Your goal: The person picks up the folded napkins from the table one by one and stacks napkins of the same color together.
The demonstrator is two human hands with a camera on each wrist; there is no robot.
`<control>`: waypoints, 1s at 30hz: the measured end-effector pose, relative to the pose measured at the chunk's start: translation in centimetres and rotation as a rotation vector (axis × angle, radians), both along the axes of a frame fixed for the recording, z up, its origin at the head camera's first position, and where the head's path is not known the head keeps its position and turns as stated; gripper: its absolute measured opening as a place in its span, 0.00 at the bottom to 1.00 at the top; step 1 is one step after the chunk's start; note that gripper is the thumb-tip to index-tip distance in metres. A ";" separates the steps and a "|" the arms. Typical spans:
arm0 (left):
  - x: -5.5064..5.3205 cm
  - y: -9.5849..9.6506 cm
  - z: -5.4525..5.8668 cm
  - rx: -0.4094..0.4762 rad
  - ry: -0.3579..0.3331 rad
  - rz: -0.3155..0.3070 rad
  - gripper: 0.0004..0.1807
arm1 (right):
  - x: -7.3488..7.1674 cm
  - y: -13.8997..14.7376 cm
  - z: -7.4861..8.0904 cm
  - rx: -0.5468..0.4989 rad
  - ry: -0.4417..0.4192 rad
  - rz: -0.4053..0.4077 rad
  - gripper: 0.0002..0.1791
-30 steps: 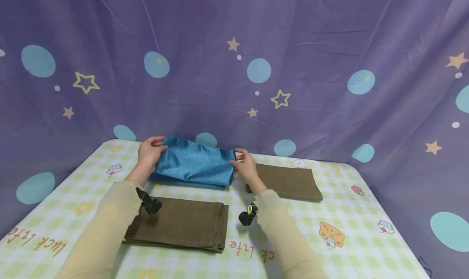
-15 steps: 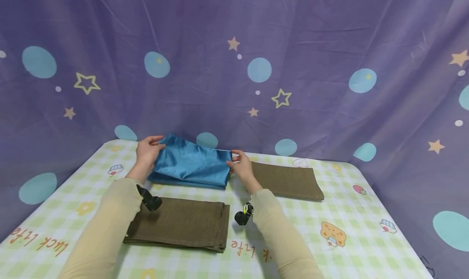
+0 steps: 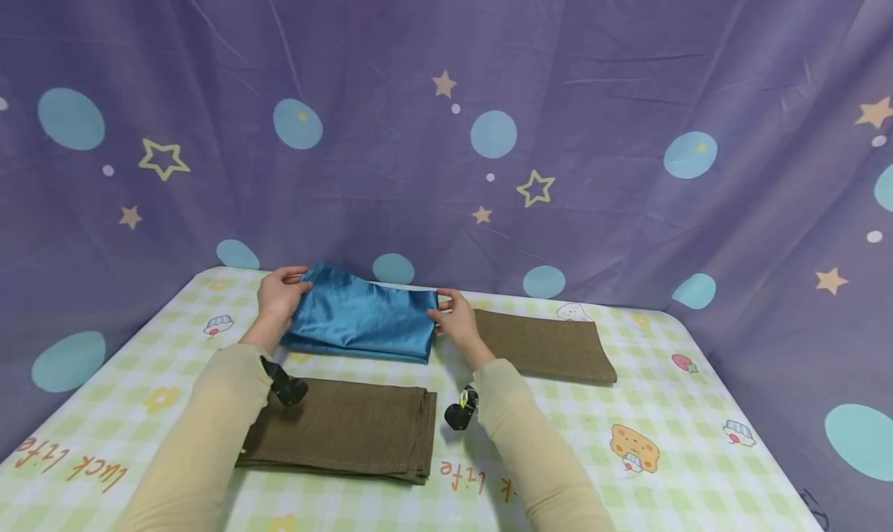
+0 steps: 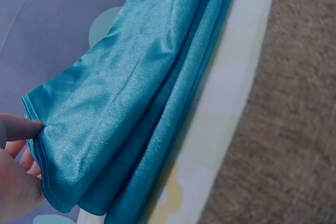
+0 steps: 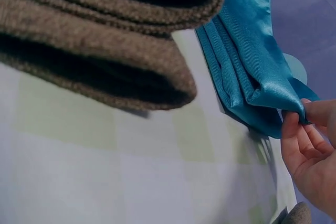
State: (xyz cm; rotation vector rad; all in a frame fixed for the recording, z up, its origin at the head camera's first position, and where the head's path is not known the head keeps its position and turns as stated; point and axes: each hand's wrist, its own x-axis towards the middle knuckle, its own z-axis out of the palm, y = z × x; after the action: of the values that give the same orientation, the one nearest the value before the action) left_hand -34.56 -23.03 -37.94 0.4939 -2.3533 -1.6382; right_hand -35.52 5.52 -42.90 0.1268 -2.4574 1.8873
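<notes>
A shiny blue cloth (image 3: 363, 315), folded in layers, lies toward the far side of the table, its upper layer lifted at the far corners. At its left end, my left hand (image 3: 281, 295) pinches the edge between thumb and fingers; the left wrist view shows this grip on the cloth's hemmed corner (image 4: 32, 111). My right hand (image 3: 458, 323) holds the opposite corner. In the right wrist view, the right thumb and fingertips (image 5: 291, 121) pinch a gathered bit of the blue cloth (image 5: 247, 61), with loose folds hanging below.
Nearer to me lies a folded brown cloth (image 3: 342, 423), partly under my left wrist's camera. A second brown cloth (image 3: 544, 346) lies right of the blue one, beyond my right wrist. Behind the checked tablecloth (image 3: 698, 454) hangs a purple curtain (image 3: 391, 167).
My right hand has shifted a little left with its corner of the blue cloth. My left hand has also drifted slightly left, and the cloth's raised far edge has sunk slightly.
</notes>
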 end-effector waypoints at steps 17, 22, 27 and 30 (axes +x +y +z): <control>0.4 0.1 -1.3 -0.116 -0.041 -0.071 0.23 | 0.4 0.1 -0.1 0.023 -0.066 0.039 0.28; 0.6 -0.7 -1.7 -0.177 -0.166 -0.129 0.27 | 0.5 0.1 -0.2 0.013 -0.084 0.045 0.29; 0.7 -1.2 -2.0 -0.270 -0.215 -0.158 0.28 | 0.6 0.1 -0.4 0.002 -0.087 0.043 0.30; 0.8 -1.3 -2.1 -0.325 -0.201 -0.170 0.27 | 0.7 0.0 -0.3 -0.005 -0.096 0.041 0.30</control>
State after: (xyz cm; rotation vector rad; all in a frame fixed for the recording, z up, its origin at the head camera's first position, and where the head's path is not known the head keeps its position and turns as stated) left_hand -33.74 -24.34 -40.01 0.4184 -2.8106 -1.2781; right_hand -34.82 5.52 -43.21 0.0891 -2.5300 1.9606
